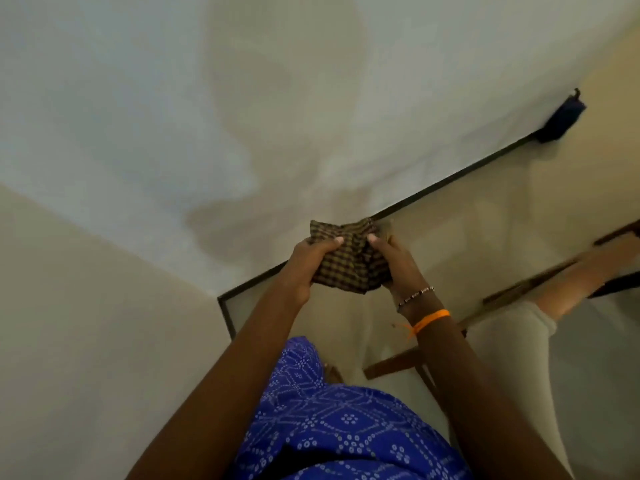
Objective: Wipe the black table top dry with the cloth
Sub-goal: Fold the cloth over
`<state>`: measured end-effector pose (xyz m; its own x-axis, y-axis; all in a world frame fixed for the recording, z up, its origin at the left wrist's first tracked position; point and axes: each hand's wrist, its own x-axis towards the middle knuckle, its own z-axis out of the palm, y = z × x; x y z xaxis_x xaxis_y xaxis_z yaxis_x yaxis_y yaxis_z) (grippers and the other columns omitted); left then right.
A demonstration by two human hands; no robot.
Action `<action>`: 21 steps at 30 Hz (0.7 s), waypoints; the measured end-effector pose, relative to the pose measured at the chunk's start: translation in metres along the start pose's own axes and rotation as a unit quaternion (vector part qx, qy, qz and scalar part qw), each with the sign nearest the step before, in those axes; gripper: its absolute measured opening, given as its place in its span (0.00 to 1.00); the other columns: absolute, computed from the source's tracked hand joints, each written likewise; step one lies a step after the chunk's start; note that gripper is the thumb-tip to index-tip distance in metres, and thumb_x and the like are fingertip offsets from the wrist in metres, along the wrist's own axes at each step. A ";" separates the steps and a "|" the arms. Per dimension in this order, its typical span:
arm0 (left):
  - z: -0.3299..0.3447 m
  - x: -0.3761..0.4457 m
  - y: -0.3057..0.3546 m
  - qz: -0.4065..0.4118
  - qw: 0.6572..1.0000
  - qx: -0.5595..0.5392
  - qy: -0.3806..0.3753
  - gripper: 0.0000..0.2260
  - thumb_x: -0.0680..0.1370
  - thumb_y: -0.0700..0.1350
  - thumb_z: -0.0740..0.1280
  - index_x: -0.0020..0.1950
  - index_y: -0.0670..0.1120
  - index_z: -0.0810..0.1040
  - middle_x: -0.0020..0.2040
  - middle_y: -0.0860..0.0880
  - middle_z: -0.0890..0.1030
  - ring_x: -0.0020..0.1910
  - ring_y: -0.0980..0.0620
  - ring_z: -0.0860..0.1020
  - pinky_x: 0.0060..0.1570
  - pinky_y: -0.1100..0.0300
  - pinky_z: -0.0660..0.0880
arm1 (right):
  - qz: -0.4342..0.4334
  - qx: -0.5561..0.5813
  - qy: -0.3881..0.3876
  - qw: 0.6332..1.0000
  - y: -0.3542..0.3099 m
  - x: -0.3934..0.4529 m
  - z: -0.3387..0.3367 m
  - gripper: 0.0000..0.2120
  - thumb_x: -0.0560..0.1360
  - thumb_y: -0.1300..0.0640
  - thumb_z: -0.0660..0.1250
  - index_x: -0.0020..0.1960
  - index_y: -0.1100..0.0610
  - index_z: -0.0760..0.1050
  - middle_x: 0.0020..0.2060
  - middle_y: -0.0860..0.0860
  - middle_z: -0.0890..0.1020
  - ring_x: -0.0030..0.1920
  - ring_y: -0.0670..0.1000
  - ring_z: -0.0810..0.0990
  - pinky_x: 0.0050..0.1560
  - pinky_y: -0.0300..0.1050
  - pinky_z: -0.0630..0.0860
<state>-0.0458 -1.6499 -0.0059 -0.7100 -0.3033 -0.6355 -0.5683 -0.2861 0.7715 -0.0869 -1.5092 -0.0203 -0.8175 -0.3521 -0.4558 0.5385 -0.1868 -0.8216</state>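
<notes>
A brown and black checked cloth (346,258) is bunched up between my two hands. My left hand (308,268) grips its left side and my right hand (398,265) grips its right side, thumbs on top. The cloth is held just above the far edge of the table top (467,216), a glossy pale-looking surface with a thin black rim (450,180). The rim's near-left corner lies below my left forearm. I cannot tell whether the cloth touches the surface. My right wrist wears a bead bracelet and an orange thread.
A dark blue object (561,119) sits at the far right end of the rim against the pale wall. Brown wooden bars (391,367) show at or under the surface. Another person's leg in light trousers (509,344) reaches in from the right.
</notes>
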 end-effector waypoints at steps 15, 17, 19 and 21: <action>0.250 0.257 0.181 0.003 0.950 0.209 -0.233 0.17 0.75 0.43 0.67 0.63 0.43 0.71 0.55 0.40 0.79 0.52 0.41 0.79 0.55 0.46 0.76 | -0.063 -0.060 0.336 0.938 -0.139 0.228 -0.135 0.13 0.78 0.67 0.59 0.62 0.64 0.70 0.59 0.62 0.76 0.53 0.50 0.73 0.48 0.35 0.72; 0.290 0.273 0.200 0.005 0.928 0.234 -0.291 0.15 0.75 0.43 0.66 0.61 0.46 0.73 0.51 0.43 0.81 0.48 0.44 0.80 0.47 0.51 0.78 | -0.098 -0.081 0.347 0.929 -0.161 0.242 -0.160 0.15 0.76 0.70 0.59 0.62 0.65 0.71 0.58 0.60 0.77 0.54 0.49 0.73 0.51 0.35 0.72; 0.326 0.287 0.210 -0.010 0.903 0.254 -0.347 0.09 0.75 0.42 0.66 0.55 0.49 0.76 0.46 0.46 0.81 0.44 0.47 0.80 0.45 0.54 0.77 | -0.125 -0.119 0.378 0.909 -0.179 0.253 -0.185 0.17 0.75 0.72 0.60 0.62 0.64 0.71 0.57 0.55 0.77 0.56 0.48 0.73 0.57 0.41 0.70; 0.371 0.303 0.220 -0.024 0.878 0.273 -0.392 0.06 0.75 0.42 0.66 0.50 0.52 0.76 0.46 0.48 0.81 0.45 0.49 0.80 0.47 0.54 0.76 | -0.138 -0.123 0.420 0.889 -0.200 0.267 -0.220 0.16 0.73 0.72 0.64 0.60 0.64 0.72 0.50 0.49 0.77 0.50 0.45 0.75 0.56 0.43 0.70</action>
<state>-0.5396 -1.4677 -0.0173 -0.6265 0.4779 -0.6157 -0.5678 0.2613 0.7806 -0.4580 -1.3645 -0.0532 -0.8315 0.5033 -0.2351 0.3175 0.0833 -0.9446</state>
